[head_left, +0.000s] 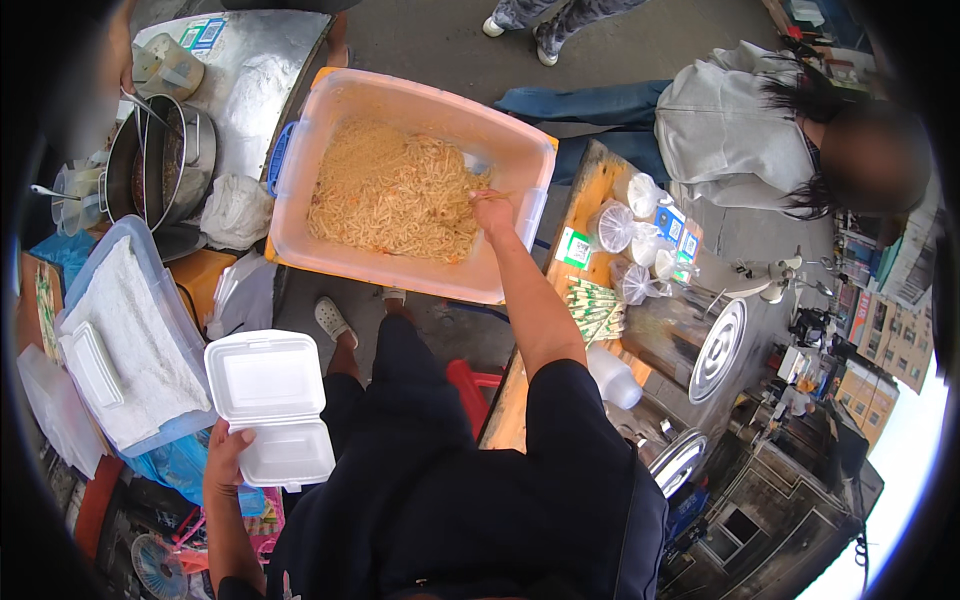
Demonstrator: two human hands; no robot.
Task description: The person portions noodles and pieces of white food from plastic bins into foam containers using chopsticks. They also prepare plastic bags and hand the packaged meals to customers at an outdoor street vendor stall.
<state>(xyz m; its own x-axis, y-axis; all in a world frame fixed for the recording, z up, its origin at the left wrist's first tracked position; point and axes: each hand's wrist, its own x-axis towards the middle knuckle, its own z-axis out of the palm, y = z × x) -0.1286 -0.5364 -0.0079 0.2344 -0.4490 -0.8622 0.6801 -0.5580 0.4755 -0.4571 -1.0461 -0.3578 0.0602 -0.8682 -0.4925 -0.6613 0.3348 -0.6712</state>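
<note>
My left hand [226,456] holds a white foam clamshell box [264,375] with its lid raised; both halves are bare inside. My right hand [493,214] reaches over the right side of a large plastic tub [517,161] and grips thin wooden chopsticks [491,196]. Their tips are lost against a heap of cooked noodles [405,202] mixed with orange bits. At the heap's far left lies a patch of finer, crumb-like food [360,146].
A steel pot [199,157] with a divider stands left, and another person's hand [120,56] holds a utensil in it. Wrapped chopsticks [596,307], bagged cups [615,225] and lidded steel containers [716,352] stand right. A person in grey [731,124] is beyond the wooden table [581,191].
</note>
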